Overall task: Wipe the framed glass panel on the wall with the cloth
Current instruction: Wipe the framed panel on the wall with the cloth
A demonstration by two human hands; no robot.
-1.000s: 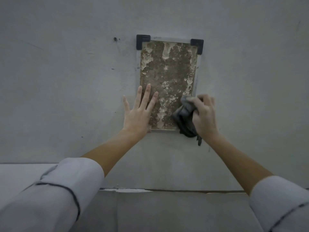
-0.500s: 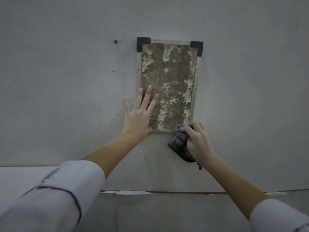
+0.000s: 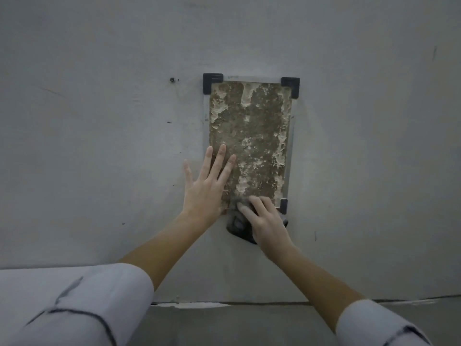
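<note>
A framed glass panel [image 3: 252, 136] hangs upright on the grey wall, with black corner clips and a mottled brown and cream surface behind the glass. My left hand [image 3: 205, 184] lies flat with fingers spread over the panel's lower left edge, holding nothing. My right hand [image 3: 264, 218] presses a dark grey cloth [image 3: 237, 224] against the panel's bottom edge, near the lower right clip [image 3: 283, 205]. Most of the cloth bunches under my palm and hangs below the frame.
The grey wall [image 3: 99, 121] surrounds the panel, with a small dark screw hole [image 3: 172, 79] up to the left. A horizontal seam with chipped white filler [image 3: 194, 305] runs below. My light sleeves fill both lower corners.
My right hand dragged the cloth down the panel's right side, dropped below the frame, then slid left and up onto the bottom edge. My left hand stayed flat in place.
</note>
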